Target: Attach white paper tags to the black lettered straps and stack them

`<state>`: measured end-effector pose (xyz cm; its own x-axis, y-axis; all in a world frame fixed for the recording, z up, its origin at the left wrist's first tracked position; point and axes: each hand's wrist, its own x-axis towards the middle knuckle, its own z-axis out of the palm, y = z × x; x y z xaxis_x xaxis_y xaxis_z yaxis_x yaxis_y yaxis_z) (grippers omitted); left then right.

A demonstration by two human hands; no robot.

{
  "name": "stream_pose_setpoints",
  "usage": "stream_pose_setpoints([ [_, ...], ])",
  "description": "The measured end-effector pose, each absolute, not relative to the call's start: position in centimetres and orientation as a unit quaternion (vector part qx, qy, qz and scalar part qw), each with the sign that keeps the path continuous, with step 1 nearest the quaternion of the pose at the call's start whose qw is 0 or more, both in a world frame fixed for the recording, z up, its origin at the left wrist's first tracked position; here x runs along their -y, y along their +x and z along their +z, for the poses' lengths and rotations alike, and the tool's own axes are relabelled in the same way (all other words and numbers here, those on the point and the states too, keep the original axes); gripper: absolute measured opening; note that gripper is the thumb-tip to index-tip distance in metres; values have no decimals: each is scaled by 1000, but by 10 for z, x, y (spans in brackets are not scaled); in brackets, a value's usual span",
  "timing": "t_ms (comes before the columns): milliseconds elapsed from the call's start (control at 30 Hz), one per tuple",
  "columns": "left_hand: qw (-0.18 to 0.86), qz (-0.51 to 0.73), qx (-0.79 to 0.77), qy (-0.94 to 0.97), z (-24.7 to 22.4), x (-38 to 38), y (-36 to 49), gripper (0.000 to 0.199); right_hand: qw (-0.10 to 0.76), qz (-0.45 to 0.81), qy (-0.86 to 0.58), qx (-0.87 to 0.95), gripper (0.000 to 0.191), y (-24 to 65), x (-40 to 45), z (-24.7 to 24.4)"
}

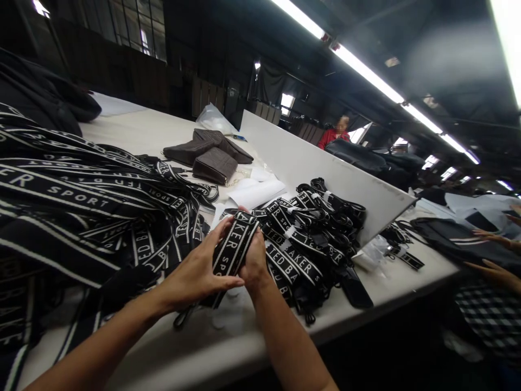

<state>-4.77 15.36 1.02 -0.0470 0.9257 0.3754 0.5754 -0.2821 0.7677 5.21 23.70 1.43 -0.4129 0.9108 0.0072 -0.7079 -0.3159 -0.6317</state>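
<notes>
A folded black strap [235, 247] with white edge lines and white lettering is held between my two hands above the front of the table. My left hand [199, 269] wraps its left side, thumb across the lower front. Around the strap's right side and top is my right hand [254, 255], its fingers partly hidden behind the strap. To the left lies a large loose heap of the same lettered straps [85, 201]. On the right is a pile of folded, banded straps [295, 255], close beside my right hand.
Dark brown pouches [214, 163] and white papers [258, 193] lie behind my hands on the pale table [391, 288]. A white divider board [321, 168] stands beyond the banded pile. Another person's hands [496, 271] rest over dark fabric [459, 239] at the far right.
</notes>
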Motion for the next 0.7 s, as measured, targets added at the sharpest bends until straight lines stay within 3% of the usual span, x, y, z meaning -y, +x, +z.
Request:
stream_pose_setpoints([
  [200,199,406,-603,658,-2,-157,-40,92,552,766,-185,274,41,50,-242,9],
  [367,247,409,-615,627,8,-157,-46,85,565,747,-206,281,30,50,-246,9],
  [567,352,459,-583,570,31,-152,-54,64,435,842,-172,269,16,59,-247,20],
  [700,346,458,-584,574,23,-153,-52,81,449,812,-118,353,42,56,-237,19],
])
